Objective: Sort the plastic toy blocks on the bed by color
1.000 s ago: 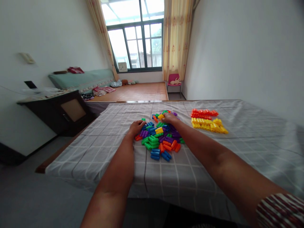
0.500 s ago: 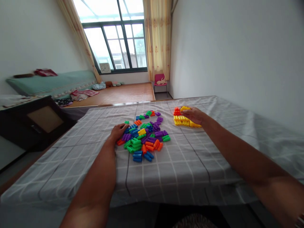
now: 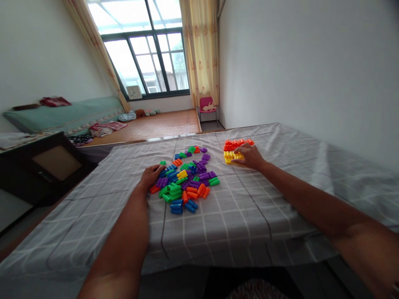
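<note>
A loose pile of blue, green, purple and orange plastic pieces lies on the cloth, with one yellow piece (image 3: 182,174) on top of it. My left hand (image 3: 151,176) rests at the pile's left edge, fingertips by the blue pieces (image 3: 171,169); whether they grip anything is hidden. To the right, a row of red-orange pieces (image 3: 232,144) lies behind a block of yellow pieces (image 3: 229,157). My right hand (image 3: 249,156) is over the yellow block, thumb and fingers around its right part.
A grey checked cloth (image 3: 230,211) covers the table up to the white wall at the right. Beyond it are a low wooden platform (image 3: 168,120), a pink chair (image 3: 205,101) and a window. A dark cabinet (image 3: 46,166) stands at the left.
My right hand has come down onto the yellow block, and the yellow piece it held above is now on or at the block. More of the red-orange row shows. The view has shifted slightly.
</note>
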Tool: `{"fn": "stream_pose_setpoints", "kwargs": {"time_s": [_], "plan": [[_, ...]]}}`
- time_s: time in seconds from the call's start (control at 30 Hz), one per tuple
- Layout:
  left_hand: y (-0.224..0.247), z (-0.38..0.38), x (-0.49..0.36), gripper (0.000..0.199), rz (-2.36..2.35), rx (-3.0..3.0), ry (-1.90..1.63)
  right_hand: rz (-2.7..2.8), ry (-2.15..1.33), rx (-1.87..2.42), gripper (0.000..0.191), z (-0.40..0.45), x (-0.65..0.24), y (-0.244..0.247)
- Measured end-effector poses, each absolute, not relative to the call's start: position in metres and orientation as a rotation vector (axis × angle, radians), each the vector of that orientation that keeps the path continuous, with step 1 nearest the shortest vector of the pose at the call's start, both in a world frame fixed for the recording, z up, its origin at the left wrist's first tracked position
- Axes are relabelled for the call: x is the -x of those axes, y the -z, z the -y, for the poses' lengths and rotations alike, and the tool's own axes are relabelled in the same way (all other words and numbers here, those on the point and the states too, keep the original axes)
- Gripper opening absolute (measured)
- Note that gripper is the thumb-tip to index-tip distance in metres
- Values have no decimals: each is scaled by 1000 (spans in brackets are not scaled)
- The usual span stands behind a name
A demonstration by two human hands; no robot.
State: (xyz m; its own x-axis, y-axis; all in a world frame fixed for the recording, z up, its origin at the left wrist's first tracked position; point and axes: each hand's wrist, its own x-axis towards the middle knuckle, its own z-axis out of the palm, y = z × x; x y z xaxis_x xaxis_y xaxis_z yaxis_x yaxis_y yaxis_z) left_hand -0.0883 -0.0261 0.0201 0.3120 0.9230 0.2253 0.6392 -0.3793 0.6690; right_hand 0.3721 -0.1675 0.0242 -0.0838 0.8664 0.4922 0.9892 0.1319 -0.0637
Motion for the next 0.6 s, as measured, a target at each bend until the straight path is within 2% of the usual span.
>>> {"fn": "stream_pose_setpoints", "kwargs": {"time_s": [0.13, 0.47, 0.6], "plan": [[-21, 27, 88, 57, -1388, -2136, -818, 2030, 481, 1835, 36, 174, -378, -18], [-17, 25, 88, 56, -1369, -2144, -808, 2076, 420, 1910, 28, 184, -380, -24], [-9, 18, 90, 55, -1331, -2175, -834, 2026, 378, 1814, 30, 175, -361, -33]]}}
